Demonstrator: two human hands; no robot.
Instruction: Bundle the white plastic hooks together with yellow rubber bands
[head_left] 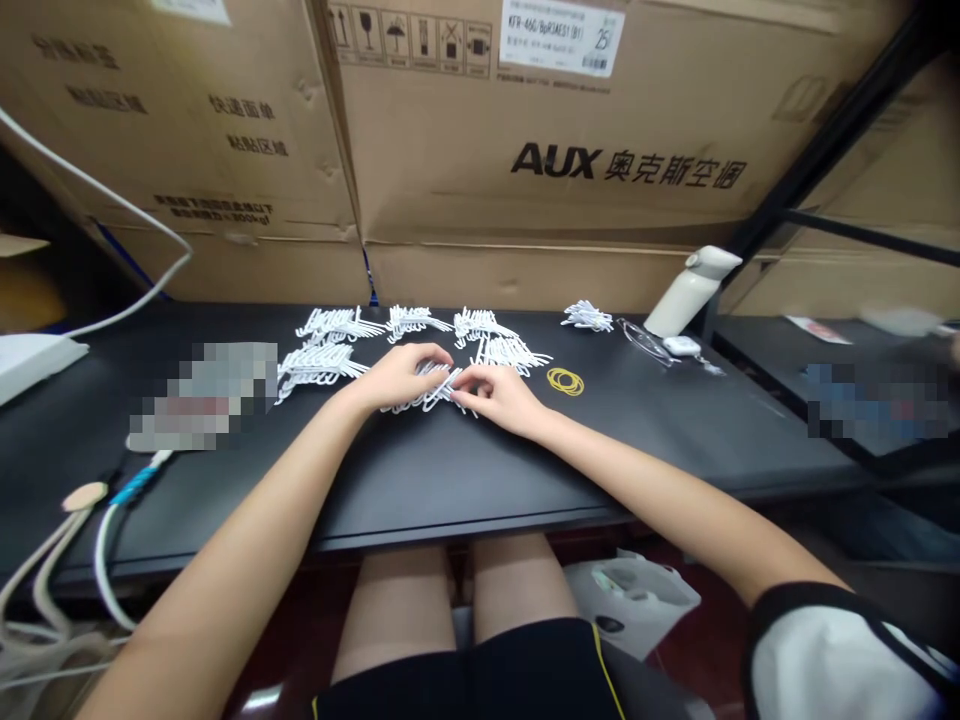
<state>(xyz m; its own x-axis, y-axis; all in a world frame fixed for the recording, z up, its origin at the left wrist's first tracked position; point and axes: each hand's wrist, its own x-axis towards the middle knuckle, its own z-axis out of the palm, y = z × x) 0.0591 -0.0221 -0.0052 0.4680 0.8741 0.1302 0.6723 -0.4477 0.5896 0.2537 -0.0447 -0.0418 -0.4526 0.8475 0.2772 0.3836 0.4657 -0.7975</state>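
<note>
In the middle of the black table, both my hands are at one group of slim white hooks (442,392). My left hand (409,378) curls over the group from the left, thumb and fingers closed on the hooks. From the right, my right hand (501,396) pinches the end of one or more of them between thumb and fingers. More white hooks lie in rows behind, including a row (319,366) left of my left hand and another row (514,352) just behind my right hand. Yellow rubber bands (565,381) lie right of my right hand.
Large cardboard boxes (480,200) stand behind the black table (450,490). A loose pile of white hooks (588,315), glasses (646,342), a white bottle (690,292) and a small white case (681,346) are at the right. A cable (135,487) runs off the left side.
</note>
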